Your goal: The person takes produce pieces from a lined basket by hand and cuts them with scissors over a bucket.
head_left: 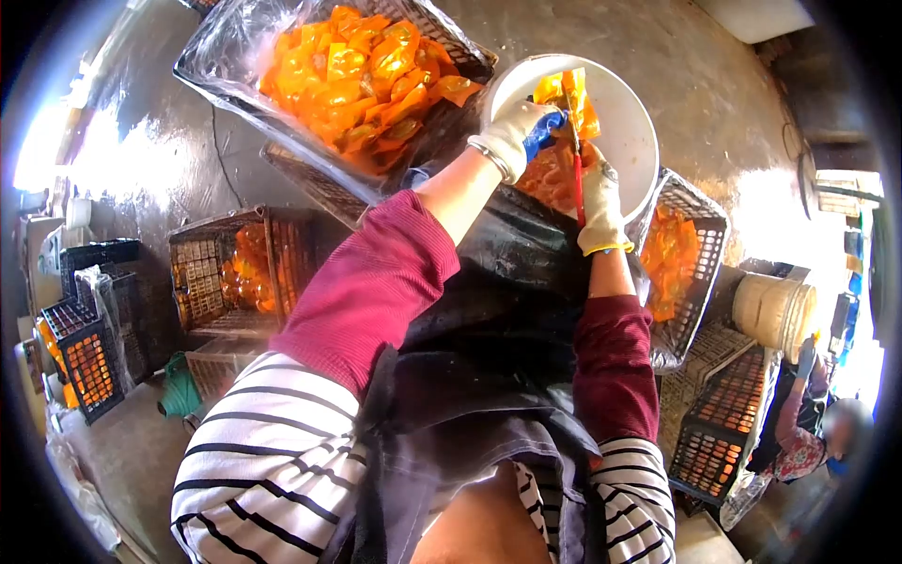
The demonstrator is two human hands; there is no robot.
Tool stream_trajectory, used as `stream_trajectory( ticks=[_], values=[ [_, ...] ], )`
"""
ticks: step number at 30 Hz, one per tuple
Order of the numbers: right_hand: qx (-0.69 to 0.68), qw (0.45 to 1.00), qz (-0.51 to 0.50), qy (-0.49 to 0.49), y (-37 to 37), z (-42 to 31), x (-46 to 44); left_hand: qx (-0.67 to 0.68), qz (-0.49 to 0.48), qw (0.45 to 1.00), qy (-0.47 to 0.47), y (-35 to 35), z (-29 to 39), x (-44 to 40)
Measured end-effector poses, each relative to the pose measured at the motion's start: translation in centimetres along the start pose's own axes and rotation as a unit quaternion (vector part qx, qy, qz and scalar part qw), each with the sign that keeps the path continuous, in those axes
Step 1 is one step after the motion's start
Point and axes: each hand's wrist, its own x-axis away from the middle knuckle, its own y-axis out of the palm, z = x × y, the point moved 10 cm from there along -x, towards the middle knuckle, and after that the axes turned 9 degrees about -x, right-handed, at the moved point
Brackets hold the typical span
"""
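Observation:
Over a white bucket (642,127), my left hand (526,133), in a pale glove with blue on the fingers, is closed on a shiny yellow-orange packet (587,111). My right hand (602,197), in a pale glove with a yellow cuff, is wrapped round a thin red-handled tool (578,179). The tool stands nearly upright, its dark upper end against the packet; whether it is scissors or a knife I cannot tell. Orange-pink pieces (547,180) lie inside the bucket below my hands.
A plastic-lined crate (235,101) heaped with orange packets (352,80) stands at upper left. Another lined crate (709,258) of orange pieces adjoins the bucket on the right. More crates (197,282) stand left and lower right. A person (799,423) is at far right.

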Motion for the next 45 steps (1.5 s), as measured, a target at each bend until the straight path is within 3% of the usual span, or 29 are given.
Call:
stream_trajectory(
  ticks=[1,4,7,10,11,17,20,23,25,27,31,33,36,40,42,43,44,45],
  values=[
    [0.000,1.000,-0.001,0.005,0.1,-0.2,0.0,0.045,-0.043,0.997,0.046,-0.1,-1.2,-2.4],
    [0.018,0.998,0.025,-0.052,0.0,-0.4,-0.1,-0.056,-0.010,0.998,-0.003,-0.4,-0.5,-1.6],
    [0.001,1.000,0.000,-0.026,0.2,1.5,-1.0,-0.327,0.015,0.945,0.010,-1.8,-1.7,-5.5],
    [-0.018,1.000,-0.004,-0.008,0.1,1.6,-0.8,-0.373,0.125,0.911,0.124,-1.6,0.9,-3.7],
    [-0.020,1.000,0.000,-0.010,0.0,1.6,-0.8,-0.398,0.107,0.901,0.132,-1.2,1.8,-2.8],
    [-0.043,0.999,-0.015,0.000,-0.1,0.8,-0.8,-0.430,0.127,0.879,0.164,-1.4,2.9,-2.1],
    [-0.119,0.992,-0.036,0.019,0.2,0.2,-0.7,-0.394,0.047,0.917,0.030,-1.9,0.4,-4.0],
    [-0.141,0.989,-0.046,0.021,0.2,-0.6,-0.6,-0.393,0.056,0.917,0.049,-2.0,0.4,-4.2],
    [-0.065,0.997,-0.032,0.001,-0.3,-1.3,-0.6,-0.379,0.069,0.918,0.090,-1.8,0.9,-4.2],
    [-0.154,0.985,-0.049,0.060,0.1,-1.8,0.0,-0.348,0.091,0.919,0.159,-1.6,1.9,-3.3],
    [-0.350,0.922,-0.069,0.150,0.3,-1.2,0.8,-0.390,0.079,0.907,0.136,-1.1,2.9,-1.8],
    [-0.321,0.933,-0.077,0.144,0.0,-0.3,0.3,-0.417,0.085,0.891,0.158,-0.7,3.7,-1.0],
    [-0.354,0.925,-0.057,0.126,-0.7,-0.3,0.3,-0.362,0.027,0.925,0.107,-0.7,1.7,-2.7],
    [-0.443,0.879,0.026,0.176,-2.9,3.1,0.0,-0.139,-0.089,0.982,0.092,0.8,-1.8,-5.6],
    [-0.353,0.934,-0.024,0.058,-3.8,-4.4,2.2,-0.069,-0.152,0.985,0.038,1.8,-2.0,-4.7],
    [-0.378,0.924,0.038,0.035,-5.3,-5.6,3.0,-0.152,-0.113,0.976,0.102,1.6,-2.0,-5.6],
    [-0.402,0.910,0.098,0.015,-6.8,-5.8,3.7,-0.244,-0.085,0.963,0.076,1.0,-3.7,-7.3],
    [-0.439,0.890,0.124,-0.007,-8.6,-3.9,3.7,-0.324,-0.073,0.928,0.168,1.3,-2.7,-7.4]
  ],
)
